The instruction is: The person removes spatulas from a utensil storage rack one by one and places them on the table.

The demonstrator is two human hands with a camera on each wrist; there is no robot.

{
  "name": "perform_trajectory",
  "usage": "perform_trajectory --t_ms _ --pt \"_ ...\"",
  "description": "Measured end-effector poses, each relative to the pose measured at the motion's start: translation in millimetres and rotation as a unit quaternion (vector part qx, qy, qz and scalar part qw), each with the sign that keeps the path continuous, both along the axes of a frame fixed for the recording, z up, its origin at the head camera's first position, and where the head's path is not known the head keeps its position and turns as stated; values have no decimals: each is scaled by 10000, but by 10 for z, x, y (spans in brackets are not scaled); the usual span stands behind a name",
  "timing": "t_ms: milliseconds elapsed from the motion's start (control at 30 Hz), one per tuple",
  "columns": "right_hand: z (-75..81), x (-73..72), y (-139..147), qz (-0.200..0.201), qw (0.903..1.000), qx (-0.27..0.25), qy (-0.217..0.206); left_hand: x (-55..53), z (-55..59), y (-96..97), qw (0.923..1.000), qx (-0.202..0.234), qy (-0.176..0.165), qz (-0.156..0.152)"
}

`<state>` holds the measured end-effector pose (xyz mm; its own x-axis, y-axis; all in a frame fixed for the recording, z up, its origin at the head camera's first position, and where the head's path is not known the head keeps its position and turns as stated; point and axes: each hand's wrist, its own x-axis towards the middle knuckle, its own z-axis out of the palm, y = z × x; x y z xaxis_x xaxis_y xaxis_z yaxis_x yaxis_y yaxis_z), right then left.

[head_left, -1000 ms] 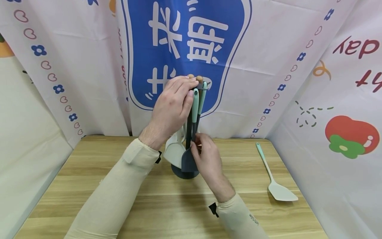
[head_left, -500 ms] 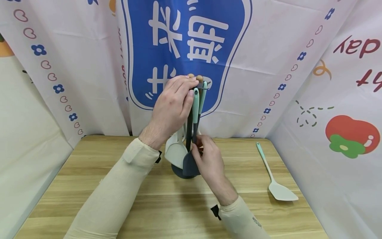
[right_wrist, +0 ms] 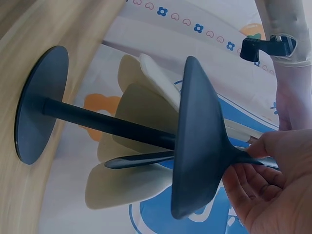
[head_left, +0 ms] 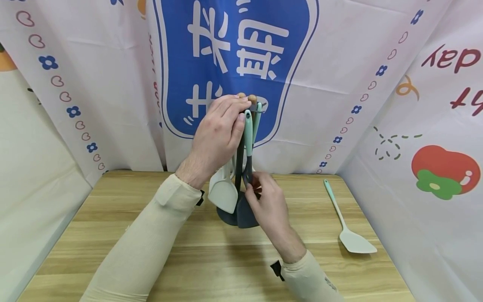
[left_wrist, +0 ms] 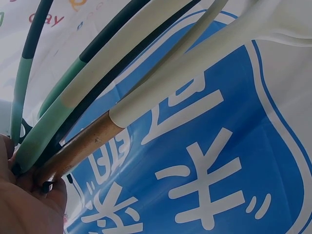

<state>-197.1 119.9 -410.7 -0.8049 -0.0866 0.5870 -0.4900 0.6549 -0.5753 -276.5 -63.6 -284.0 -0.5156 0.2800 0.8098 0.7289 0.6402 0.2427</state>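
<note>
A dark utensil stand [head_left: 225,216] with a round base and a central pole [right_wrist: 114,123] stands on the table, hung with several utensils. My left hand [head_left: 216,131] holds the top of the stand from above; in the left wrist view its fingers lie around the upper ends of the hanging handles. With thumb and fingers my right hand [head_left: 271,205] pinches the neck of a dark spatula [right_wrist: 200,146] with a mint-green handle. This spatula hangs at the front right of the stand. Beside it hangs a white spatula [head_left: 223,196]; other pale utensils are partly hidden behind.
A pale spatula [head_left: 357,242] with a mint handle lies on the right side of the wooden table [head_left: 181,256]. Printed cloth walls [head_left: 332,50] surround the table at the back and sides. Two wooden knobs [head_left: 252,99] show beyond my left fingers.
My right hand has moved slightly right and toward me, drawing the dark spatula's blade the same way and lower in view. My left hand has stayed in place.
</note>
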Motion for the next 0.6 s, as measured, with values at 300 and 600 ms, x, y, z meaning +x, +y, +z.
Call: perform_trajectory --t_ms 300,600 --pt "54 35 58 -43 10000 29 43 1 4 3 10000 -38 -4 12" --pt "53 61 86 -33 9999 34 135 3 3 1 10000 -5 21 11"
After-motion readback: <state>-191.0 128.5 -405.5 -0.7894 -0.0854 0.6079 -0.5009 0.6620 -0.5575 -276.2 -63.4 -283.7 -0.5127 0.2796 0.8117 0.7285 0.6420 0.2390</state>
